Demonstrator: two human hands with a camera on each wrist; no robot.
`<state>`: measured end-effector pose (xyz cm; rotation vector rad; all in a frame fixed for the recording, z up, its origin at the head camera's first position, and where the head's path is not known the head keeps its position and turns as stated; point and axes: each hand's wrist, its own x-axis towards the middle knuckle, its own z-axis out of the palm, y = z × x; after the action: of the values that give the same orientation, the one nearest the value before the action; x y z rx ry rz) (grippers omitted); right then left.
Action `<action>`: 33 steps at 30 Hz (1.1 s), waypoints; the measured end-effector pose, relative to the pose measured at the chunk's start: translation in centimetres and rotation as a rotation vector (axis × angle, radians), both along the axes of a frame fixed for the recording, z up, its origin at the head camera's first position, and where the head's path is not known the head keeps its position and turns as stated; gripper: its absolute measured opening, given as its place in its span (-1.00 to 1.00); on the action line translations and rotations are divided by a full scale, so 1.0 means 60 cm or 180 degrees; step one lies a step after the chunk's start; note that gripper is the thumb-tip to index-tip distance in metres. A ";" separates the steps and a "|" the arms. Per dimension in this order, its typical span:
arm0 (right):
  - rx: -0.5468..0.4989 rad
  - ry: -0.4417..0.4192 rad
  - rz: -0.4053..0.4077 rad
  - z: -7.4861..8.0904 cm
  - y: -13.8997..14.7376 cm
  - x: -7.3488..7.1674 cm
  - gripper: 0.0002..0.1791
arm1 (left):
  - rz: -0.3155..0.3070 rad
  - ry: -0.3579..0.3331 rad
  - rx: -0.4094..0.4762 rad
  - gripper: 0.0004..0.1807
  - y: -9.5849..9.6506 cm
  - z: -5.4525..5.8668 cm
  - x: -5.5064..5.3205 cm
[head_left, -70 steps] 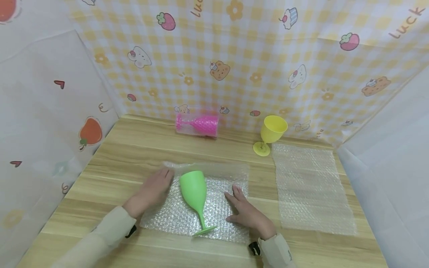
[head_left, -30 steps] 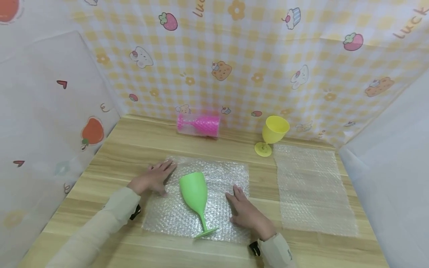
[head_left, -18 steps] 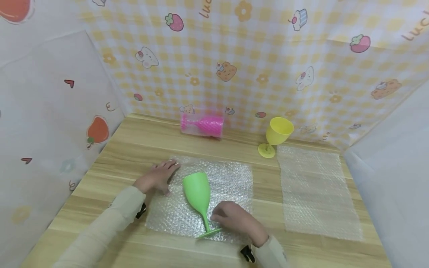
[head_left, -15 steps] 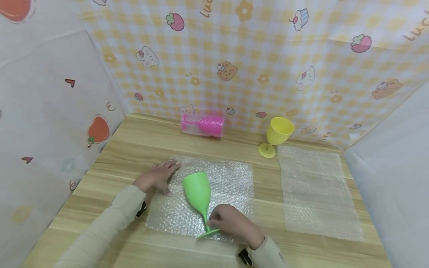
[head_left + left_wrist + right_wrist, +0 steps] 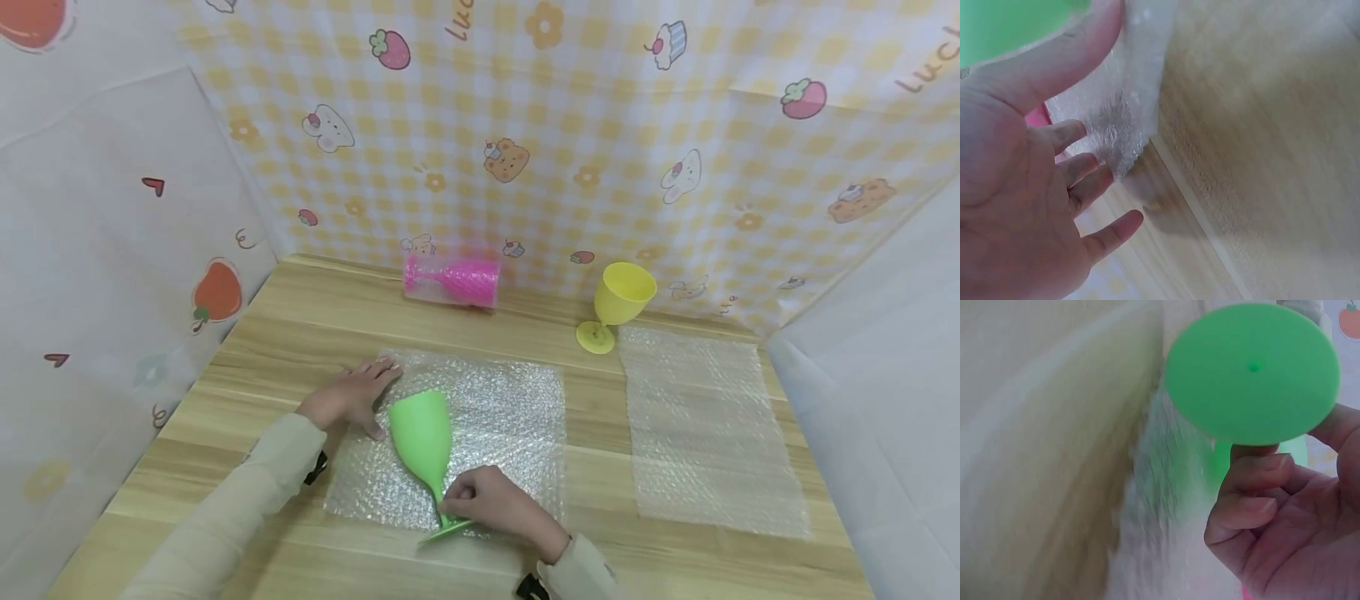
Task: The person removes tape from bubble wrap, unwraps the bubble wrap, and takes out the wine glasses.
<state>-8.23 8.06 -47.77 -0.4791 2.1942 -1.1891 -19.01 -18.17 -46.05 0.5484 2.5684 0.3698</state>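
A green plastic goblet (image 5: 422, 435) lies on its side on a sheet of bubble wrap (image 5: 510, 404), its foot toward the front edge of the sheet. My right hand (image 5: 495, 504) pinches its stem near the foot. In the right wrist view the round green foot (image 5: 1252, 374) faces the camera and hides part of the fingers; several fingers are curled behind it. My left hand (image 5: 351, 398) rests with spread fingers on the left edge of the bubble wrap, left of the cup. In the left wrist view, its fingers (image 5: 1079, 165) are extended by the sheet's edge.
At the back lies a pink goblet (image 5: 468, 282) rolled in clear wrap. A yellow goblet (image 5: 624, 296) stands upright at the back right. Beside it a second bubble wrap sheet (image 5: 712, 433) lies flat on the wooden table (image 5: 300, 325). Patterned cloth walls (image 5: 555, 125) border the table.
The left hand has flattened the sheet's folded far edge. My right hand has left the sheet's right side, taken the green goblet's stem and shifted the goblet slightly left.
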 end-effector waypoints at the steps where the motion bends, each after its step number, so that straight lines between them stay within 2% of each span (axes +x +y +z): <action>1: -0.0052 -0.0038 0.0005 -0.001 -0.003 0.000 -0.80 | 0.0003 0.0005 -0.0006 0.22 0.000 0.000 0.000; 5: -0.0174 -0.0181 0.0028 -0.005 -0.014 0.000 -0.80 | 0.0029 0.0082 -0.0043 0.22 0.002 0.001 0.003; 9: -0.0187 -0.0203 0.0022 -0.004 -0.016 0.000 -0.82 | 0.0085 0.0087 -0.0100 0.22 0.007 0.000 0.005; 14: -0.0372 -0.0190 -0.0115 0.017 0.006 -0.013 -0.83 | 0.0147 0.0061 -0.0240 0.22 0.012 -0.001 0.007; 16: -0.0433 -0.0077 -0.0233 0.029 0.021 -0.023 -0.83 | 0.0128 0.0051 -0.0300 0.21 0.015 -0.002 0.007; 19: -0.0400 0.0288 -0.0444 0.044 0.047 -0.044 -0.82 | 0.0080 0.0029 -0.0353 0.20 0.018 -0.005 0.008; 22: -0.0304 0.0583 -0.0770 0.053 0.072 -0.071 -0.81 | 0.0045 0.0021 -0.0404 0.20 0.019 -0.007 0.010; 27: -0.0219 0.0752 -0.1328 0.056 0.114 -0.131 -0.76 | -0.0008 0.0113 -0.0385 0.18 0.020 -0.003 0.012; 30: -0.0095 0.0924 -0.1524 0.054 0.137 -0.167 -0.77 | -0.0031 0.0134 -0.0344 0.18 0.018 0.001 0.010; 33: -0.0145 0.1096 -0.1651 0.050 0.155 -0.197 -0.75 | 0.0006 0.0052 -0.0250 0.18 0.013 0.004 0.008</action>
<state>-20.05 17.36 -44.77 -0.1340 2.6960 -1.5131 -18.50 -17.37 -45.82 0.5225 2.5868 0.2648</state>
